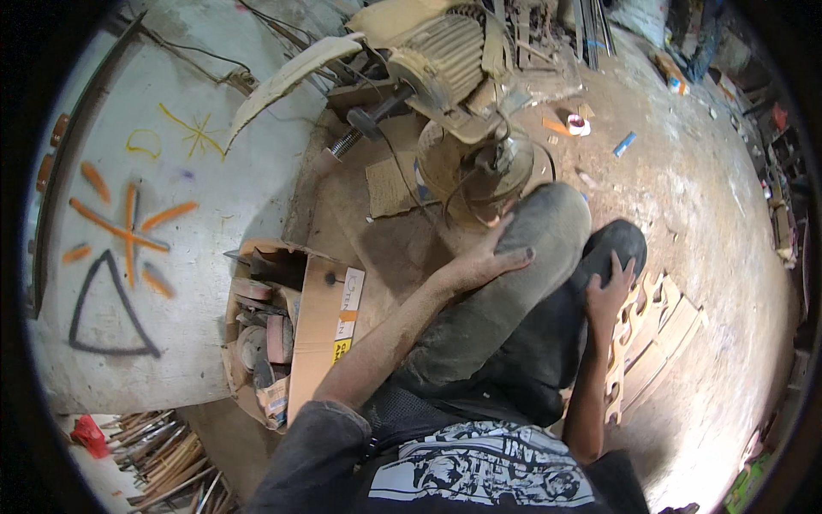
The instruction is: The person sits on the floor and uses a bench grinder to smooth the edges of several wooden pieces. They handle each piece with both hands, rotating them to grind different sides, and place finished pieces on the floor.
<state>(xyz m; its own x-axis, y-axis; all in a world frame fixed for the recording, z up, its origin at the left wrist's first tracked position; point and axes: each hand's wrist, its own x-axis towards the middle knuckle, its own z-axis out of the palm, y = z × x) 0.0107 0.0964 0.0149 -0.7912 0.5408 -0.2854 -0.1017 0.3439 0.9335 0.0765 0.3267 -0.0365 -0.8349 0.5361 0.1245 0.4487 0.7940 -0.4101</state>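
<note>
My left hand [486,260] rests on my raised left knee [548,223]. Its thumb lies apart from the fingers, which are partly hidden along the knee's far side; I see nothing in it. On my other knee [625,244] lies my right hand [610,289], fingers spread over the dark trousers and nothing held. Just beyond the left knee stands a dusty machine with a ribbed motor [441,56], a coil spring [344,143] and a round housing [505,171] low down. Flat tan pieces with hooked, jaw-like ends [638,330] lie on the floor beside my right forearm.
At my left, an open cardboard box [330,325] holds worn wheels and scraps. Behind it leans a pale panel [197,283] with painted marks. Several thin rods [171,463] lie at lower left. A tape roll [578,126] and a blue strip [625,144] lie on the floor ahead.
</note>
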